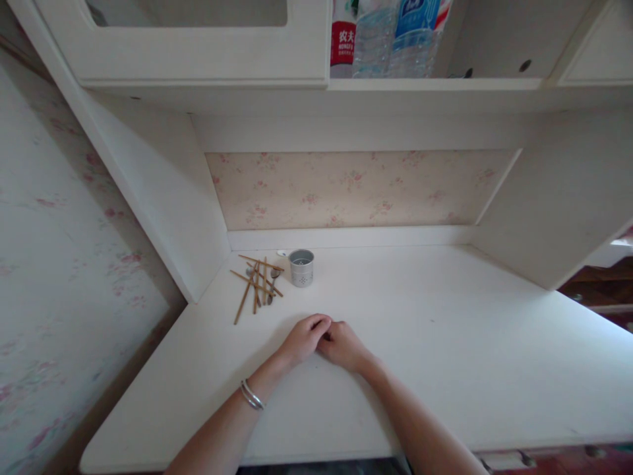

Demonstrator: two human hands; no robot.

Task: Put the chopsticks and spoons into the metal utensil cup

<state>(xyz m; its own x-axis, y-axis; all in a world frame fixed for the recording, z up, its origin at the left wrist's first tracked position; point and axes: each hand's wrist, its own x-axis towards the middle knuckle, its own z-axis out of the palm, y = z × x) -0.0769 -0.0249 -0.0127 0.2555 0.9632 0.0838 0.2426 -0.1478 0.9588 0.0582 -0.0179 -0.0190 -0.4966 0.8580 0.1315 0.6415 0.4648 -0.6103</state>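
Note:
My left hand [303, 339] and my right hand [345, 346] rest together on the white desk [420, 369], touching at the fingertips. Both have their fingers curled in, and I see no object in either. Beyond them, slightly left, a grey metal utensil holder [301, 272] with small holes in its side stands upright. Left of the holder lies a loose, crossed pile of wooden chopsticks [242, 302]. Several metal spoons [275, 273] are mixed into that pile, partly covered by the sticks. Neither hand touches the pile or the holder.
A white spoon-like handle [282, 253] lies behind the holder. Overhead, a shelf [435, 84] carries several plastic bottles [373, 43]. White side panels [158, 178] bound the desk on both sides, and a floral back panel [366, 188] closes the rear.

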